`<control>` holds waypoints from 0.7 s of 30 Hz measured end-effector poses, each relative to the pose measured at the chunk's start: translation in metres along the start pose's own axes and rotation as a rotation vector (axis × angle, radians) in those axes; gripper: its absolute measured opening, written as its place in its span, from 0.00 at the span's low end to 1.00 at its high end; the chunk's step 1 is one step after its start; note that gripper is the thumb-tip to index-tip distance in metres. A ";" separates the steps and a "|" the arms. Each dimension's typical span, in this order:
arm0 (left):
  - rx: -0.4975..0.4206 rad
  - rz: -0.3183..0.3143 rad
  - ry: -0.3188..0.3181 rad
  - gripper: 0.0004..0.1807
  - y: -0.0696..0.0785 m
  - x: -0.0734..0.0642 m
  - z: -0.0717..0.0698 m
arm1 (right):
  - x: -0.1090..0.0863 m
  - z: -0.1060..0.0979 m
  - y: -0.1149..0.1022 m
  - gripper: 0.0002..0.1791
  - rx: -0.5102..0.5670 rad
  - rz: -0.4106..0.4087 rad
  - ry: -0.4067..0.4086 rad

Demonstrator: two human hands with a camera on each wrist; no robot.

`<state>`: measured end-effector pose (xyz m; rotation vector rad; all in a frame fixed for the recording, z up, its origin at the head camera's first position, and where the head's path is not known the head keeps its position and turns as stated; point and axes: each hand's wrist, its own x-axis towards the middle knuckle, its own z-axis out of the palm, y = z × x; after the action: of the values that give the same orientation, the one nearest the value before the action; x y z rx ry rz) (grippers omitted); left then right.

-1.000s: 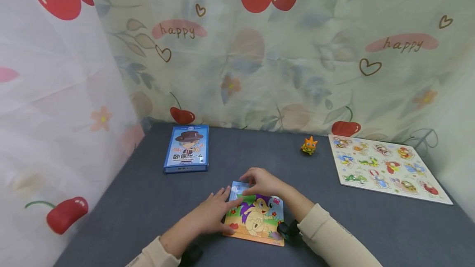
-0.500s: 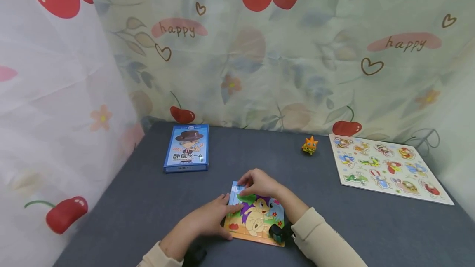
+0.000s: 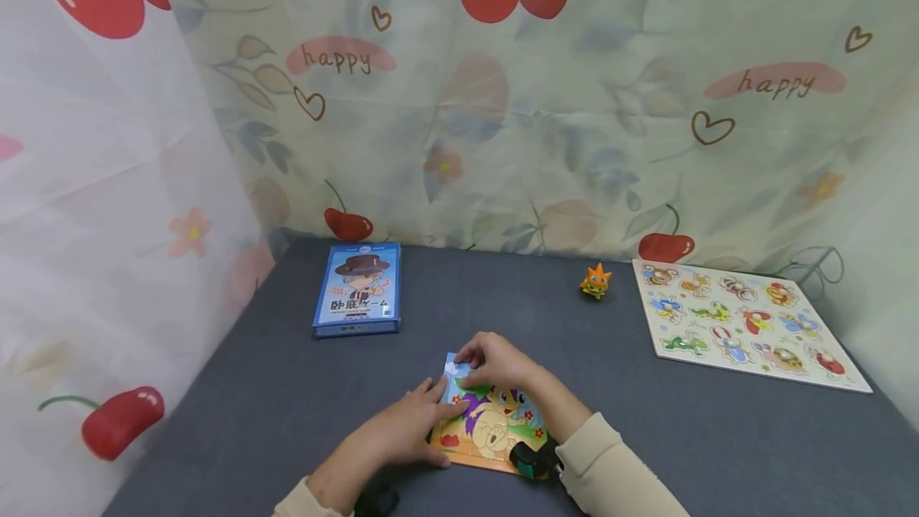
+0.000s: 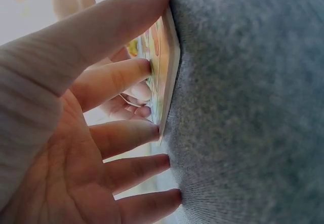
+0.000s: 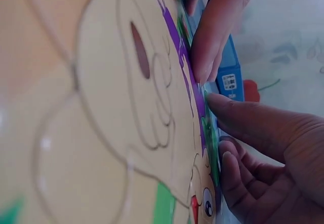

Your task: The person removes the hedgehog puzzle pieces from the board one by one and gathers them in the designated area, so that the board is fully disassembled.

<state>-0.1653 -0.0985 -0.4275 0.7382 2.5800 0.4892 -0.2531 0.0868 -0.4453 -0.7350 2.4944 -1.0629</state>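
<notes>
A square jigsaw puzzle with a cartoon hedgehog lies flat on the dark table near its front. Against its left edge rests my left hand, fingers spread and mostly straight; in the left wrist view its thumb lies along the puzzle's rim. My right hand is over the upper left corner, fingers bent. Between its thumb and fingers a thin pale edge shows in the left wrist view, seemingly a puzzle piece pinched there. The piece's face is mostly hidden by the fingers.
A blue game box stands at the back left. Farther right are a small orange-spiked toy figure and a white board with several insect pictures. A printed cloth hangs behind the table.
My right hand has shifted slightly left and nearer across the puzzle's upper left corner. My left hand has stayed at the puzzle's left edge, its index finger still over the picture.
</notes>
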 end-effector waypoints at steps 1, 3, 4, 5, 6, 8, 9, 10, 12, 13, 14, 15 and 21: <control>-0.001 0.003 0.001 0.38 0.000 0.000 0.000 | 0.000 0.001 -0.001 0.15 -0.002 0.003 0.003; -0.003 0.006 0.003 0.38 0.000 -0.001 0.001 | -0.001 0.001 -0.002 0.16 -0.003 0.008 0.007; -0.004 0.008 0.003 0.38 0.001 -0.001 0.001 | -0.001 0.001 -0.002 0.16 -0.004 0.012 0.009; -0.005 0.008 0.001 0.38 0.001 -0.001 0.001 | -0.001 0.001 -0.002 0.16 -0.007 0.012 0.012; -0.006 0.008 0.001 0.38 0.001 -0.001 0.001 | -0.001 0.002 -0.002 0.16 -0.010 0.012 0.014; -0.008 0.007 0.000 0.38 0.001 -0.001 0.001 | -0.002 0.002 -0.002 0.16 -0.009 0.017 0.020; -0.009 0.006 0.000 0.37 0.001 -0.001 0.001 | -0.002 0.002 -0.002 0.16 -0.008 0.019 0.025; -0.011 0.005 -0.001 0.37 0.001 -0.001 0.001 | -0.002 0.002 -0.002 0.16 -0.008 0.024 0.031; -0.013 0.003 -0.002 0.37 0.001 -0.001 0.001 | -0.002 0.003 -0.002 0.16 -0.007 0.034 0.044; -0.014 0.003 -0.003 0.37 0.001 -0.001 0.001 | -0.002 0.003 -0.002 0.16 -0.006 0.040 0.050; -0.015 0.002 -0.004 0.37 0.001 -0.001 0.001 | -0.002 0.003 -0.003 0.16 -0.007 0.044 0.056; -0.014 0.002 -0.006 0.37 0.001 -0.001 0.001 | -0.003 0.003 -0.003 0.16 -0.009 0.047 0.060; -0.016 0.006 -0.010 0.37 0.001 -0.002 0.000 | -0.005 0.007 -0.004 0.16 -0.002 0.065 0.074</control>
<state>-0.1630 -0.0987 -0.4268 0.7416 2.5626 0.5066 -0.2448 0.0836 -0.4465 -0.6212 2.5629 -1.0829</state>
